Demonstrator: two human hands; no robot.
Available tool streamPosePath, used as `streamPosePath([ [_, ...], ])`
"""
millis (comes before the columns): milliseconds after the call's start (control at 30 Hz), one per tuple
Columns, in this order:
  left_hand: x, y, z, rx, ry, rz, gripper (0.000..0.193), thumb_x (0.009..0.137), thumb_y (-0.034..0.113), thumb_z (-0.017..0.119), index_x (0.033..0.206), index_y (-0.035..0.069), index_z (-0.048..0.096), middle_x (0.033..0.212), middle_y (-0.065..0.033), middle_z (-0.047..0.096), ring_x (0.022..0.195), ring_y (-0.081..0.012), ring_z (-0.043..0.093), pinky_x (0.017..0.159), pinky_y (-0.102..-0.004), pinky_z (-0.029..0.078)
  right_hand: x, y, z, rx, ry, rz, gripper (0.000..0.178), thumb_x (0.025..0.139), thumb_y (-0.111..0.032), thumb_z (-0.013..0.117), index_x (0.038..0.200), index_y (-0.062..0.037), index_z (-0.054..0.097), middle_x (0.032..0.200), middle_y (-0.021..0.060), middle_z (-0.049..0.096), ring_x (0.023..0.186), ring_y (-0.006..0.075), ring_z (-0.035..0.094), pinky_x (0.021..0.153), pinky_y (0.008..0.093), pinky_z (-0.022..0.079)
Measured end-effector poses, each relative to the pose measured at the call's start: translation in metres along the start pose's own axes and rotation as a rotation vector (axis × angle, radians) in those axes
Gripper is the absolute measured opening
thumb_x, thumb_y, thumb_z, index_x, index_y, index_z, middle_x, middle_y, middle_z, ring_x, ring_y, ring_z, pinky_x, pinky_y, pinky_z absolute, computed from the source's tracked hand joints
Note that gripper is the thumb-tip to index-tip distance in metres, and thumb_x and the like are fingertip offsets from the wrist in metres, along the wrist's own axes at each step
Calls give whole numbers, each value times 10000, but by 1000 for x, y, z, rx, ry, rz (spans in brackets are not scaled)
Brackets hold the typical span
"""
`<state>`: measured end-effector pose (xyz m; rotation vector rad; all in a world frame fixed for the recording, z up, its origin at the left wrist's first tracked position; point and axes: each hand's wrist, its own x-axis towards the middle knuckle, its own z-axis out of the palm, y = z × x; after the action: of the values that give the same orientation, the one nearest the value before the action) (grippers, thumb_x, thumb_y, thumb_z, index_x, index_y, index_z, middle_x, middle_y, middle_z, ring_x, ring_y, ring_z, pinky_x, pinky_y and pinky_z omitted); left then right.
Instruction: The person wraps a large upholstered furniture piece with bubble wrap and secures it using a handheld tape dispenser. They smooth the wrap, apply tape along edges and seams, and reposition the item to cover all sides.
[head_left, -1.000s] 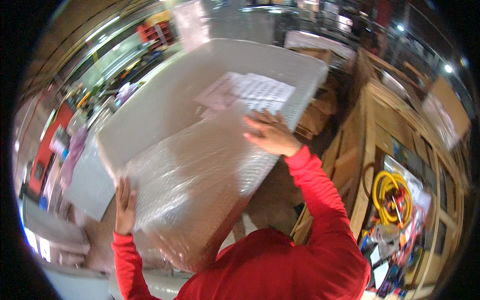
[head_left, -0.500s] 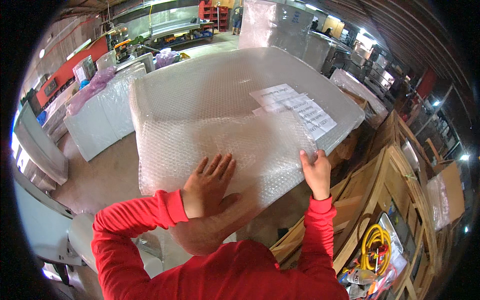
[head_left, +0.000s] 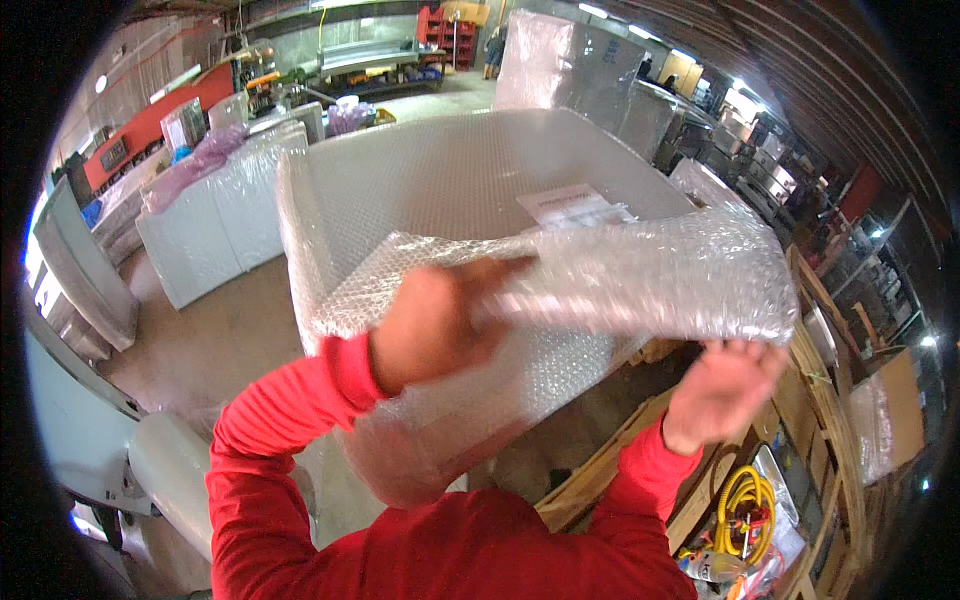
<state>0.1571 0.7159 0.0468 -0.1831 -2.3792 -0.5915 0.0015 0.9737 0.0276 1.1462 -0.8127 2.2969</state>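
A large flat slab-like item [head_left: 440, 160] lies before me, wrapped in clear bubble wrap, with printed white paper sheets [head_left: 570, 207] on its top. A loose flap of bubble wrap [head_left: 650, 275] is lifted off the near part and folds across toward the right, partly covering the papers. At the flap's left end is my left hand [head_left: 440, 318], smeared by motion, its fingers curled around the film. My right hand [head_left: 728, 392] is at the flap's right lower edge, palm showing and fingers stretched out against the film.
Close on my right stands a wooden crate frame [head_left: 825, 440], with a coiled yellow hose [head_left: 745, 510] and tools inside. Wrapped white panels [head_left: 215, 245] stand at the left. A tall wrapped block [head_left: 565, 65] rises behind the slab. A cardboard box [head_left: 905, 400] is at far right.
The bubble wrap flap that lay flat has been raised and swung to the right. My left hand has curled from lying flat; my right hand has moved right and opened from its pinch.
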Motion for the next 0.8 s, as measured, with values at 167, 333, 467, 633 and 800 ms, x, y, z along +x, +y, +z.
streamPosePath([
  [167, 63, -17, -97, -426, 139, -124, 306, 965, 179, 636, 1162, -54, 670, 1079, -124, 720, 1006, -181, 637, 925, -348, 496, 31, 98, 20, -152, -268, 436, 841, 892, -395, 733, 1536, -46, 320, 1486, 123, 453, 1352, 236, 445, 1099, 422, 350],
  [333, 92, 25, -124, -832, 234, -170, 462, 985, 243, 649, 1320, -64, 564, 1243, -109, 649, 1128, -188, 591, 969, -339, 476, 91, 103, 101, 132, -526, 477, 724, 859, -273, 773, 1447, -2, 448, 1342, 86, 573, 1233, 184, 533, 1036, 320, 405],
  [467, 79, 30, -131, -901, 280, -146, 594, 935, 221, 723, 1408, -46, 483, 1327, -123, 597, 1193, -201, 569, 1028, -352, 453, 116, 72, 122, 131, -581, 622, 450, 903, -213, 726, 1287, -8, 610, 1146, 34, 678, 1055, 135, 609, 941, 304, 462],
  [633, 35, -17, -116, -893, 33, -135, 707, 839, 116, 815, 1434, -18, 456, 1297, -83, 613, 1169, -169, 584, 1010, -327, 466, 75, 89, 114, -70, -579, 625, 370, 934, -156, 685, 1271, -10, 639, 1173, 26, 681, 1059, 128, 610, 949, 299, 462],
  [800, -4, -55, -65, -892, 68, -408, 576, 847, 19, 735, 1386, 23, 534, 1240, -23, 651, 1113, -121, 607, 989, -322, 483, 13, 127, 86, -21, -533, 751, 387, 941, -145, 677, 1306, -22, 630, 1154, 16, 687, 1076, 121, 605, 974, 295, 451],
])
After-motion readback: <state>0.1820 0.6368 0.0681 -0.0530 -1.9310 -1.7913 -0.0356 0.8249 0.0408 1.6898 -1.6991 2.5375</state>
